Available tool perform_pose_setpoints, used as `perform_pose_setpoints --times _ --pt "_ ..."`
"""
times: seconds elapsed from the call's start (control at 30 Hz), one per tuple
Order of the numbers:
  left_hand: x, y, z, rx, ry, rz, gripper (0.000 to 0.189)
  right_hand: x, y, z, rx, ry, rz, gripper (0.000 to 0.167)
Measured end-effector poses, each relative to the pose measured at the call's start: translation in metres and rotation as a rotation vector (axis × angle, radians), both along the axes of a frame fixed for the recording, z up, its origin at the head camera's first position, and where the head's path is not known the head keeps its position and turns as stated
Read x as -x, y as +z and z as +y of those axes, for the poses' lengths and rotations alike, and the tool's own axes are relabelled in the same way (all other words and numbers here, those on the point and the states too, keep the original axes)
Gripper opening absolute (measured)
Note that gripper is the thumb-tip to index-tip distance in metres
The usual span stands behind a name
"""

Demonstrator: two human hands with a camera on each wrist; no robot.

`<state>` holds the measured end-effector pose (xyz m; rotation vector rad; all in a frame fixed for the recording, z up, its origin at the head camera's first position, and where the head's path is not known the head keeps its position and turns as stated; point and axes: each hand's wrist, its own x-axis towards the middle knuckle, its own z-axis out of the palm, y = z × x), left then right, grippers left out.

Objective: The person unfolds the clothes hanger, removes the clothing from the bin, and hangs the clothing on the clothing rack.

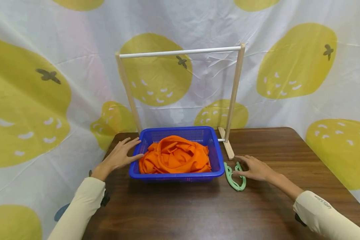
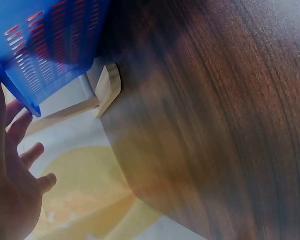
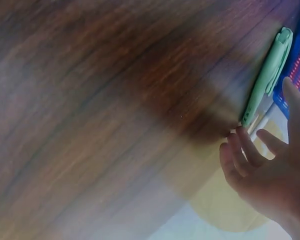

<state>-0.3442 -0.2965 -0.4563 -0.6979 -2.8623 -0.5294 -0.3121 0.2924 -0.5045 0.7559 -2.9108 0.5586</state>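
Note:
A blue plastic basket point(image 1: 177, 175) with slotted walls holds a bunched orange cloth point(image 1: 175, 155). At its left rim is my left hand point(image 1: 120, 156), fingers spread, the thumb overlapping the rim in the head view. The left wrist view has that hand point(image 2: 15, 185) beside the basket wall point(image 2: 50, 45), gripping nothing. On the table to the right of the basket lies a green folding clothes hanger point(image 1: 239, 187), its arms folded up. My right hand point(image 1: 255, 169) hovers close over it with loosely bent fingers. In the right wrist view, fingertips point(image 3: 241, 131) come right near one end of the hanger point(image 3: 267, 75).
Behind the basket stands a rack with wooden posts point(image 1: 234, 90) and a white crossbar point(image 1: 180, 52). Its right wooden foot point(image 1: 228, 148) reaches forward near my right hand. A fruit-print curtain point(image 1: 216, 20) hangs behind the dark wooden table point(image 1: 180, 210).

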Motion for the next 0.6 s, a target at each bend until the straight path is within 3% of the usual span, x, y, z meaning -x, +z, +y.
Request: perform_pose_setpoints --times 0.33,0.6 --pt "-0.0042 -0.001 -0.0005 -0.011 0.022 -0.055 0.08 0.0014 -0.0042 -0.0006 0.089 0.073 -0.058 0.068" --pt "-0.0033 0.0026 0.0017 -0.011 0.003 -0.027 0.077 0.0011 -0.0005 -0.0011 0.13 0.066 -0.039 0.058"
